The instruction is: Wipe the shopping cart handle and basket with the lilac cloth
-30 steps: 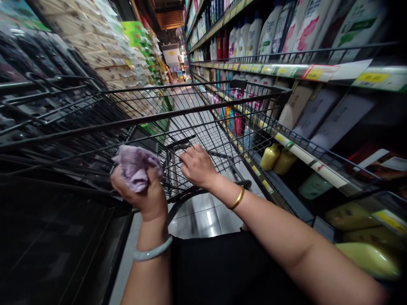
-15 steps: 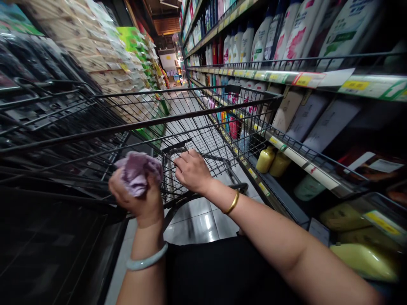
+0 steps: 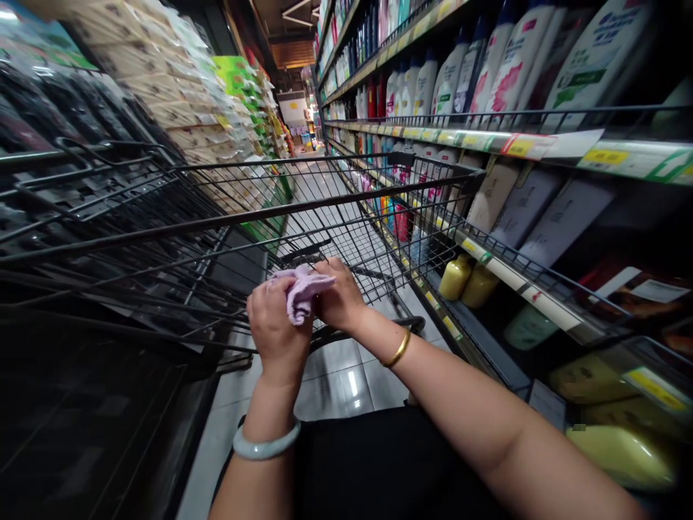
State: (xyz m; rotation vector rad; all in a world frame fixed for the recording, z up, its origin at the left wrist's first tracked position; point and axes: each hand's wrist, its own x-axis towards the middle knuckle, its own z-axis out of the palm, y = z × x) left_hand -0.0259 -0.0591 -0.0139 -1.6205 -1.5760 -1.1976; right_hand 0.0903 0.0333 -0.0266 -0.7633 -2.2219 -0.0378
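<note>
A crumpled light purple cloth (image 3: 302, 290) is gripped in my left hand (image 3: 275, 328), whose wrist carries a pale bangle. The cloth reaches across to my right hand (image 3: 342, 297) and covers part of its fingers. My right hand is curled on the near end of a black wire shopping cart (image 3: 238, 217); exactly which bar it holds is hidden behind the cloth. A gold bracelet (image 3: 399, 348) sits on my right wrist. The cart's mesh basket stretches ahead of both hands.
Shelves (image 3: 520, 144) full of shampoo bottles (image 3: 522, 54) run along the right, close to the cart. Stacked tissue-like packs (image 3: 178, 94) line the left, behind dark wrapped goods (image 3: 48, 108). A tiled floor (image 3: 336, 372) shows below and down the aisle.
My left hand has moved right with the cloth, from beside the cart's end to against my right hand. My right hand has stayed at nearly the same place on the cart.
</note>
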